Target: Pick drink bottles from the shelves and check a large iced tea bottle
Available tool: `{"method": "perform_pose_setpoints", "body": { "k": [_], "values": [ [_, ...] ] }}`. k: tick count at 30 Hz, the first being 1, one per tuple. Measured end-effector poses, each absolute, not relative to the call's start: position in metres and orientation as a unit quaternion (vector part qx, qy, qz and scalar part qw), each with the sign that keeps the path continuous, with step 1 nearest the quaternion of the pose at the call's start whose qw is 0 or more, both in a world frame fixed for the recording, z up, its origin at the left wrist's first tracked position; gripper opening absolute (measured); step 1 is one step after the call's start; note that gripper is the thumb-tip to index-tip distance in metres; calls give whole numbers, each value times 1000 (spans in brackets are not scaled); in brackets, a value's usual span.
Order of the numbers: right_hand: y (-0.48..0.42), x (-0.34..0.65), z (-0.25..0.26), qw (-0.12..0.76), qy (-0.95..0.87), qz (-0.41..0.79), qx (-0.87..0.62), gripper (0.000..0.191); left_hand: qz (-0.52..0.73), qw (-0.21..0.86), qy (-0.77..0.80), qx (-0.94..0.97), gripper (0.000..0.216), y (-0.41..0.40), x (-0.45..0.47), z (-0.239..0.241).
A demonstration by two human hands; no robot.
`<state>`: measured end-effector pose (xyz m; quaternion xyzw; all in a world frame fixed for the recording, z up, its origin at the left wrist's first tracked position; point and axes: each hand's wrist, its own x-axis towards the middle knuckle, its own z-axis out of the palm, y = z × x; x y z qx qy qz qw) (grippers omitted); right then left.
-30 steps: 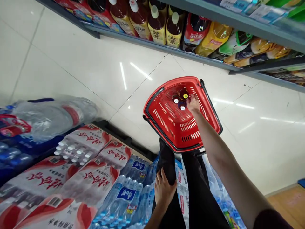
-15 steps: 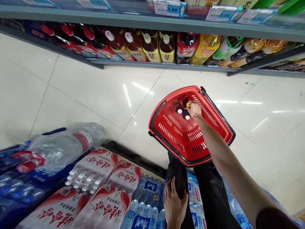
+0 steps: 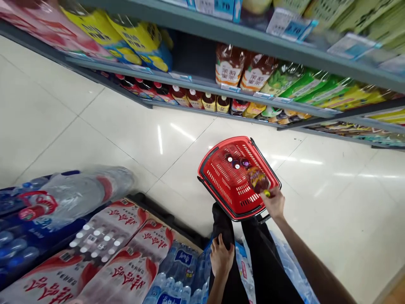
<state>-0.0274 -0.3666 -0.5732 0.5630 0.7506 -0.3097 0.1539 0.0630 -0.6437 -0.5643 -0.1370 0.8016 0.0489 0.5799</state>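
The right hand (image 3: 274, 203) grips a dark bottle (image 3: 258, 180) by its yellow cap, over the red basket (image 3: 221, 185); lift it straight, clear of the rim. The left hand (image 3: 221, 256) rests open on the thigh

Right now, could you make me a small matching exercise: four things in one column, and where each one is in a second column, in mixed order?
Things:
1. red basket
2. bottle with yellow cap
3. left hand
4. red-printed water packs

Places:
a. held by the right hand over the basket's rim
b. resting on the person's dark trouser leg
c. standing on the white tile floor before the shelves
d. stacked at the lower left, beside blue-labelled bottles

Pairs: 1-c, 2-a, 3-b, 4-d
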Motion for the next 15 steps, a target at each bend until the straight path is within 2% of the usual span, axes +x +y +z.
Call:
{"method": "perform_pose_setpoints", "body": {
  "k": [7,11,15],
  "values": [
    [-420,89,-551,200,682,-326,623,50,25,558,820,-127,69,-637,96,-565],
    [-451,142,-533,210,577,-446,651,53,15,540,835,-103,69,-632,126,-560],
    [-470,175,-498,201,536,-506,645,58,23,524,848,-72,75,-627,156,-548]
  ]
}}
